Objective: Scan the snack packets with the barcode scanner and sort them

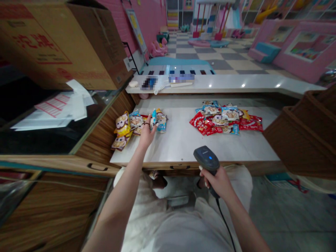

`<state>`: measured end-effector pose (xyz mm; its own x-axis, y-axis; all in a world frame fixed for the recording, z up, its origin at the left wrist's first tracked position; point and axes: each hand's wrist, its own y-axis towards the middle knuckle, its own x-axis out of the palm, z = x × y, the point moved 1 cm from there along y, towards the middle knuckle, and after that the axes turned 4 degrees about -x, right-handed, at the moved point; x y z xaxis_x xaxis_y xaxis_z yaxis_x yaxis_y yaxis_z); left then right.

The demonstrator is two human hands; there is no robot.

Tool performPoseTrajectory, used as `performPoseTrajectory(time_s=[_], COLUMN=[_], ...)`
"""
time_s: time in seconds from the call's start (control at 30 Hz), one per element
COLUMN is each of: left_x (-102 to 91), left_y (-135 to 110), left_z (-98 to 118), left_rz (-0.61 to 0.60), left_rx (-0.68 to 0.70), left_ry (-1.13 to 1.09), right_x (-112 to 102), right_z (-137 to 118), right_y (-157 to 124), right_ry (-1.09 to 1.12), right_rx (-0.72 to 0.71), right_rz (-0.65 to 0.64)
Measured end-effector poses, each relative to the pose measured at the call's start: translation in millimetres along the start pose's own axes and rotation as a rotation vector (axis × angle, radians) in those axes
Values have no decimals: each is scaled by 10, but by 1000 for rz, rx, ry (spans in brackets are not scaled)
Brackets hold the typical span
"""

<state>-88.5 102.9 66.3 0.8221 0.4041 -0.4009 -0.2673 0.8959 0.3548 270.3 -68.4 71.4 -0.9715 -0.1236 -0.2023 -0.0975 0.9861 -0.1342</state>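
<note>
My left hand [147, 133] reaches across the white counter [183, 143] to a small heap of snack packets [136, 124] at its left end. Its fingers pinch a blue and white packet [160, 120] at the heap's right side. My right hand [219, 182] is closed round the grip of a dark barcode scanner [206, 158], held just off the counter's near edge; its cable hangs down along my arm. A second, larger heap of red and blue snack packets [225, 120] lies on the counter's right half.
A big cardboard box [65, 42] and loose papers [63, 108] sit on the glass case to the left. A raised white ledge [236, 84] runs behind the counter. A brown wicker basket [307, 136] stands at the right. Beyond is a pink play area.
</note>
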Motion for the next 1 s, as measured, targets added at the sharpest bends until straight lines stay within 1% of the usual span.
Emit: performPoseTrajectory(time_s=[0.1,0.17,0.27,0.33,0.43,0.5,0.6,0.73,0.9,1.0], left_x=[55,154,367,511,687,773,846,870,877,893], left_y=[-198,-331,-521,-639,-789,-853,-895,-925,-978,-974], left_z=[107,165,254,322,411,440,430,378,337,300], left_rz=[112,141,97,63,36,6,-9,-4,-2,-65], left_rx=[-73,-186,-453,-623,-817,-896,-931,-921,-841,-792], left_ry=[-289,-534,-874,-1022,-1145,-1173,-1163,-1120,-1097,-1091], right_x=[18,39,74,101,149,184,237,317,388,390], right_z=[0,-7,-28,-45,-70,-88,-126,-206,-298,-303], right_y=[-2,-2,-2,-4,-11,-14,-6,20,23,15], right_ry=[14,14,10,1,-24,-40,-53,-66,-98,-105], right_rx=[1,6,14,18,21,20,10,-12,-31,-48], right_rz=[-2,-6,-20,-20,-1,-1,-10,-44,-68,-73])
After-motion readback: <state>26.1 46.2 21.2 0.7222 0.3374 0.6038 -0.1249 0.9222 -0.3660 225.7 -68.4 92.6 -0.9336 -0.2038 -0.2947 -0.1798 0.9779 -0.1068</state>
